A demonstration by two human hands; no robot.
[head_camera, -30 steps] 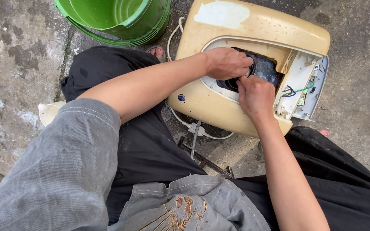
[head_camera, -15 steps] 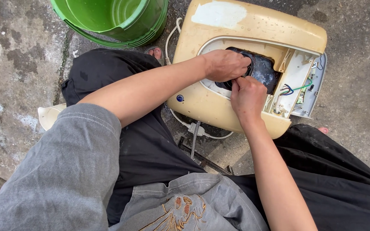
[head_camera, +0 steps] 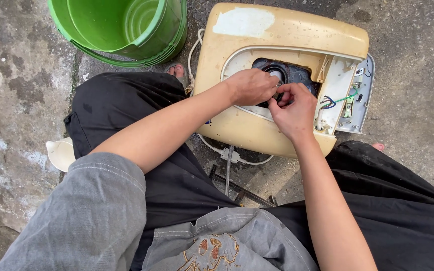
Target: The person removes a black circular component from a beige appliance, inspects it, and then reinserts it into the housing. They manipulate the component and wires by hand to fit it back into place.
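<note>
While the cream-yellow appliance housing (head_camera: 257,125) lies opened on the concrete ground (head_camera: 16,85) near a green bucket (head_camera: 126,25), left hand (head_camera: 251,86) and right hand (head_camera: 291,111) meet, fingers pinched together on a small part inside its dark cavity (head_camera: 297,75), probably for steadiness.

Left hand (head_camera: 251,86) and right hand (head_camera: 292,111) inside opened cream appliance casing (head_camera: 257,128), green bucket (head_camera: 126,27) nearby
</note>
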